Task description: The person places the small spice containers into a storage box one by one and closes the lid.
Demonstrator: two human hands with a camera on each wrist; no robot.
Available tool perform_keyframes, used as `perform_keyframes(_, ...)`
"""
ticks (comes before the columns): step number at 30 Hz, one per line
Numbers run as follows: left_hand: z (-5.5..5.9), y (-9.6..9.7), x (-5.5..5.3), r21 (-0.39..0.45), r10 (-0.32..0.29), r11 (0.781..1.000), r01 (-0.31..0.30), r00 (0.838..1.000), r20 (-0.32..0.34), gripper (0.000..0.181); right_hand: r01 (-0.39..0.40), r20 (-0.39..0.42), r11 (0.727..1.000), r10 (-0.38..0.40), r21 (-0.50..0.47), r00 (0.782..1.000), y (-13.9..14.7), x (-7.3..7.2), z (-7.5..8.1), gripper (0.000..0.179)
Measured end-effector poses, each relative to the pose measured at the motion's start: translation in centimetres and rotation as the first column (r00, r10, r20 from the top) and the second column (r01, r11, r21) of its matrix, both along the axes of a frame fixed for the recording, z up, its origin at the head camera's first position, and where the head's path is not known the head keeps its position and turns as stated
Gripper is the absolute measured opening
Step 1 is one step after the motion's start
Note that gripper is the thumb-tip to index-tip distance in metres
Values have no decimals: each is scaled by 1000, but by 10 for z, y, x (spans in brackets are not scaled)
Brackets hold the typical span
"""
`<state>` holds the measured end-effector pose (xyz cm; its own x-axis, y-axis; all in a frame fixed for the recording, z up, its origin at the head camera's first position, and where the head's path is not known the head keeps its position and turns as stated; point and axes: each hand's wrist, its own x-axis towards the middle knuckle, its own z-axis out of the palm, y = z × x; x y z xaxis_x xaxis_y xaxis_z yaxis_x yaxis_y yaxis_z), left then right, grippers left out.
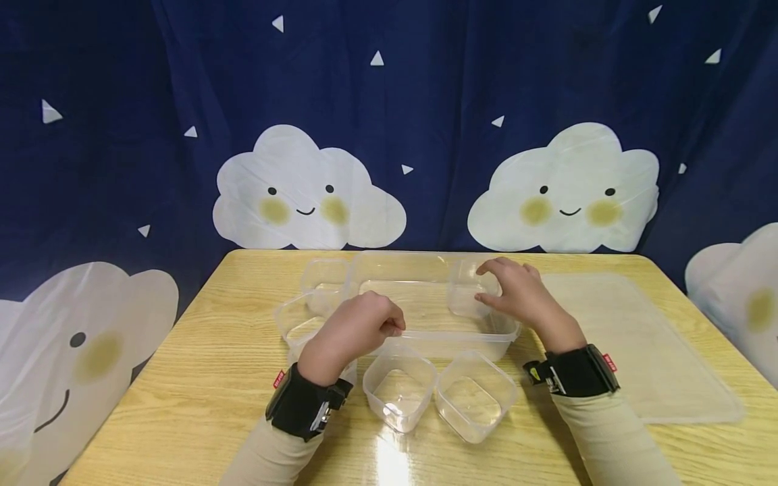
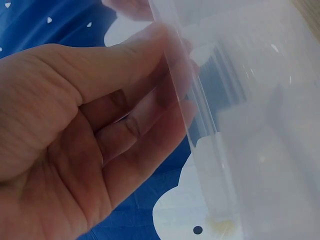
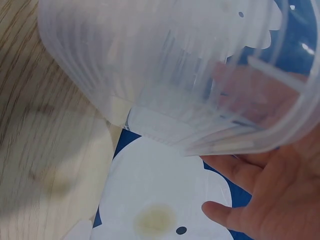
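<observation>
A large clear plastic container (image 1: 425, 343) stands in the middle of the table. My left hand (image 1: 365, 324) bends over its front rim. In the left wrist view, the thumb and curled fingers of my left hand (image 2: 115, 120) pinch at that clear rim, some fingers showing through the plastic. A smaller clear container (image 1: 464, 287) sits inside the large one, toward the right. Around its right side my right hand (image 1: 516, 290) spreads thumb and fingers apart. Through a clear wall in the right wrist view, part of my right hand (image 3: 270, 185) shows, its thumb away from the plastic.
Two small clear containers, a left one (image 1: 395, 398) and a right one (image 1: 477, 405), stand in front of the large container. More stand to its left, one nearer (image 1: 292, 314) and one farther (image 1: 325, 266). A flat translucent lid (image 1: 644, 351) lies at right. A dark curtain (image 1: 425, 88) hangs behind.
</observation>
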<state>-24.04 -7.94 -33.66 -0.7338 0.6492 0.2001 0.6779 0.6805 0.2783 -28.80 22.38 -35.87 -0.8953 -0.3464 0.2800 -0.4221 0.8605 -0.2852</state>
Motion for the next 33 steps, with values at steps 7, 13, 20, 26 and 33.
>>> perform_keyframes(7,-1,2,0,3,5,1000,-5,1000,-10,16,22,-8,1000,-22,2,1000,0,-1,1,29)
perform_keyframes(13,-2,4,-1,-3,27,1000,-27,999,-28,13,25,-10,1000,-25,4,1000,1,-4,0,25)
perform_keyframes(20,-2,6,-1,-14,55,998,-55,998,-25,11,20,-46,1000,-20,0,999,0,-6,-2,4)
perform_keyframes(26,-2,6,0,-24,67,997,-68,997,-32,12,50,-73,999,-52,-19,996,-4,-7,-5,5)
perform_keyframes(33,-1,4,-2,-27,118,993,-119,993,-26,10,70,-61,997,-71,-20,996,-4,-8,-6,6)
